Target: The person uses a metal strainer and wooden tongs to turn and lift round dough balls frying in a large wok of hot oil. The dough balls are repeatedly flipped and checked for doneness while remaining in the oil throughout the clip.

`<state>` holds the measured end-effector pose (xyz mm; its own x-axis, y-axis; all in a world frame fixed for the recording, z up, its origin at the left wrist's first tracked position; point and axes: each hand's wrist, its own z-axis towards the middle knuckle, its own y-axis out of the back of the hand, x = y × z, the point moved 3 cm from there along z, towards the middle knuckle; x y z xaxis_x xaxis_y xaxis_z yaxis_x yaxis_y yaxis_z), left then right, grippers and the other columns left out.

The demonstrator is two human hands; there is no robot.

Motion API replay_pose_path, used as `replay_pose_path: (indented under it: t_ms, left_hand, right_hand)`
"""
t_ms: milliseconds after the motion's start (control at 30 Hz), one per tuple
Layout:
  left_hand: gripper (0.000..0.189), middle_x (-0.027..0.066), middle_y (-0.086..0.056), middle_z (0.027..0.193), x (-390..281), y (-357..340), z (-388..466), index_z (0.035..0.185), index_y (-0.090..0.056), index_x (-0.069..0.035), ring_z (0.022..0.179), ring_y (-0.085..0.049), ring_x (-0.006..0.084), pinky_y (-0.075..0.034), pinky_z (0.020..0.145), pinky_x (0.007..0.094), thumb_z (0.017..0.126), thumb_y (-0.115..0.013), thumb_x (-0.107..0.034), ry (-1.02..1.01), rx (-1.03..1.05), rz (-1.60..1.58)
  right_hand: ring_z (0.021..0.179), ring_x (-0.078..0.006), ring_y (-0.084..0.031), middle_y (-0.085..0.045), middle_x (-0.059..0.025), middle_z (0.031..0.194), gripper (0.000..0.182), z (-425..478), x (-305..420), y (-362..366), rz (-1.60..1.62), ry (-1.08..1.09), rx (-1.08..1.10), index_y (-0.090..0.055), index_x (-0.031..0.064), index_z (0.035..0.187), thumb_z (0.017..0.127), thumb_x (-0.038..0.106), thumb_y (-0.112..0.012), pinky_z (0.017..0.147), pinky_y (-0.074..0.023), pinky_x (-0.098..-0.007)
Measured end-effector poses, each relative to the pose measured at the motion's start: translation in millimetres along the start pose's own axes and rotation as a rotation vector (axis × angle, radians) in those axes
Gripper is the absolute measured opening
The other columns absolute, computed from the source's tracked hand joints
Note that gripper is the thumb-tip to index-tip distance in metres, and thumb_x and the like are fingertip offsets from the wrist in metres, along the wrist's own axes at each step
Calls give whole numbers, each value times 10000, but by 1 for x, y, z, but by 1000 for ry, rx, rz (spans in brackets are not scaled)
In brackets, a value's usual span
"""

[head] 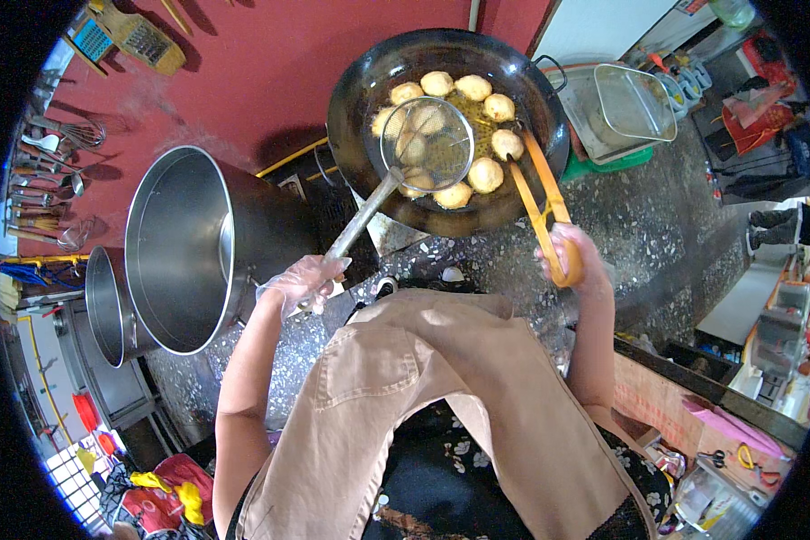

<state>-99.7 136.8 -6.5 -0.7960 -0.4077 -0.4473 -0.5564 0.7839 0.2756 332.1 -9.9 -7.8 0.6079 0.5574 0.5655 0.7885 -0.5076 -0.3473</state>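
A large dark wok [364, 74] of bubbling oil stands before me, with several pale golden dough balls [474, 88] floating in a rough ring. My left hand [305, 283], in a clear plastic glove, grips the metal handle of a round wire-mesh skimmer [455, 152]. The mesh is over the left part of the wok, and some dough balls show through it. In my right hand [574, 260], also gloved, is a pair of wooden tongs [543, 175]. Their dark tips lie on either side of one dough ball [507, 144] at the wok's right; whether they pinch it I cannot tell.
Two tall steel pots [175, 256] [104, 310] stand at the left. Ladles and whisks [84, 131] hang on the red wall [256, 67]. Right of the wok are a metal tray [584, 128] and a wire-rimmed basket [638, 101]. Another person's legs [776, 226] show far right.
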Motion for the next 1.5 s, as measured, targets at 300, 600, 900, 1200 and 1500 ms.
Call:
replay_pose_path:
  t_ms: [300,600,900,1200,1500]
  left_hand:
    - [503,-6,-518,574,8,1,7,826,-597,-56,503,-508,115,-416,501,311,931,-542,-545,-63,6,68]
    - [473,-1,-530,593,8,-4,2,834,-597,-44,519,-523,126,-430,504,309,935,-577,-506,-35,10,-37]
    - [353,-30,-490,580,10,-5,4,838,-594,-77,490,-461,89,-357,458,270,970,-547,-401,-63,-1,2]
    - [453,-10,-524,589,7,-3,2,866,-614,-52,515,-510,112,-410,508,306,925,-573,-499,-34,7,-10]
    - [382,-40,-495,578,0,-4,-8,834,-592,-103,481,-463,84,-346,436,267,959,-567,-464,-5,34,-77]
  right_hand:
    - [663,-278,-641,-644,-156,826,425,-32,-20,2,80,-102,165,-594,44,910,872,466,-567,593,-563,-414]
    - [652,-325,-635,-666,-219,886,637,14,-46,-3,147,-131,159,-614,-34,1019,906,573,-456,588,-523,-406]
    - [590,-290,-599,-621,-179,754,484,37,-34,-26,239,-86,153,-568,-3,909,888,481,-571,572,-528,-400]
    - [565,-288,-607,-618,-175,742,473,73,-20,-32,204,-6,125,-555,3,917,865,470,-608,513,-535,-399]
    - [603,-266,-612,-612,-164,773,498,90,-14,-28,256,35,165,-543,-5,975,847,465,-647,547,-547,-390]
